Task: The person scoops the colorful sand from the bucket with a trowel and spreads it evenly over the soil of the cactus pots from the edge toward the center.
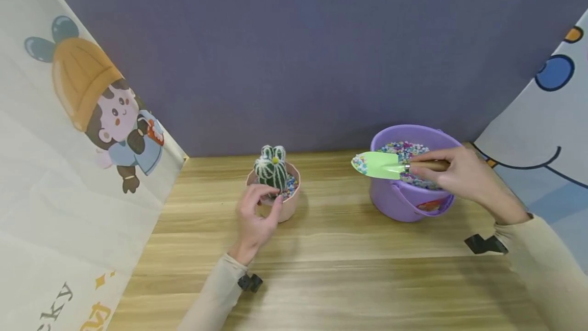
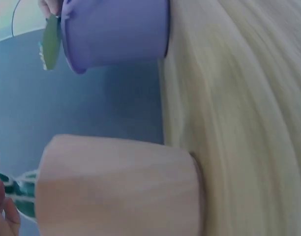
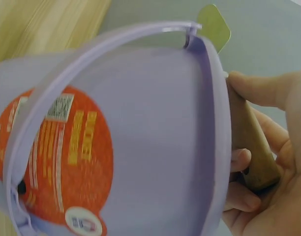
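My right hand (image 1: 464, 175) grips the wooden handle (image 3: 251, 140) of a small trowel, held level over the purple bucket (image 1: 404, 203). The trowel's light green blade (image 1: 385, 165) points left past the bucket's rim, carrying small coloured beads (image 1: 360, 163) at its tip. At the front of a pale pink pot (image 1: 289, 208), my left hand (image 1: 257, 213) has its thumb and fingers bent with a gap between them, close by a green cactus (image 1: 271, 171) with white stripes. Blue and mixed beads (image 1: 291, 186) lie in the pot beside the cactus.
Many coloured beads (image 1: 404, 148) fill the bucket, whose handle (image 3: 67, 64) hangs down its front beside a red sticker (image 3: 67, 162). Pot and bucket stand apart on a wood-grain table (image 1: 321, 254). Behind rises a dark blue-grey panel (image 1: 294, 55); printed panels flank both sides.
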`<state>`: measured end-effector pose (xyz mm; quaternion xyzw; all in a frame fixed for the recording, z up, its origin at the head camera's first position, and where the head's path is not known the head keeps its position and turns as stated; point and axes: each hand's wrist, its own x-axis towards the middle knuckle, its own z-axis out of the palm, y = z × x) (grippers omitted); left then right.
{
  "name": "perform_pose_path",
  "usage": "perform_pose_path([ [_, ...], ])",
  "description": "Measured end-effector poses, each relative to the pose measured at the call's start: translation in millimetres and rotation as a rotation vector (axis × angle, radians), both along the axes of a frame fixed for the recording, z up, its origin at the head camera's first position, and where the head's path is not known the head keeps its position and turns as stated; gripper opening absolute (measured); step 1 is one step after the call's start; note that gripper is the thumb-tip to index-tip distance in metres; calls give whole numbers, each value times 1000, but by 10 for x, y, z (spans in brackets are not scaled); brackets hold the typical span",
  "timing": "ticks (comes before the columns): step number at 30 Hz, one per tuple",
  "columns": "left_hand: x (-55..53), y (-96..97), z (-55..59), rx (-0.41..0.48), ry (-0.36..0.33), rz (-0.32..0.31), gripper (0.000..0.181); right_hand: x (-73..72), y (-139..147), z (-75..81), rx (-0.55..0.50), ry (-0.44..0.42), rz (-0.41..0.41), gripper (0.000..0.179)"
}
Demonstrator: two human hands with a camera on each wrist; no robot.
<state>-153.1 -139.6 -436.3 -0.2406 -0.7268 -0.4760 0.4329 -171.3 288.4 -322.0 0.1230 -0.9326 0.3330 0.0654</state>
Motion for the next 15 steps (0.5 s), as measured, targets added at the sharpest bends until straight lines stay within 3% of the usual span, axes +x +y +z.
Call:
perform_pose_path([
  [5, -52, -139, -103, 26, 44, 89, 25, -10, -104, -22, -51, -10, 35, 34],
  [8, -75, -243, -153, 32, 25, 145, 38, -25, -143, -44, -57, 14, 48, 31],
  [11, -97, -347, -183, -3, -70, 174, 55, -33, -166, -63, -54, 23, 51, 28],
  [15, -122, -472, -174, -121, -293, 152, 80, -36, -216, -83, -63, 38, 76, 26],
])
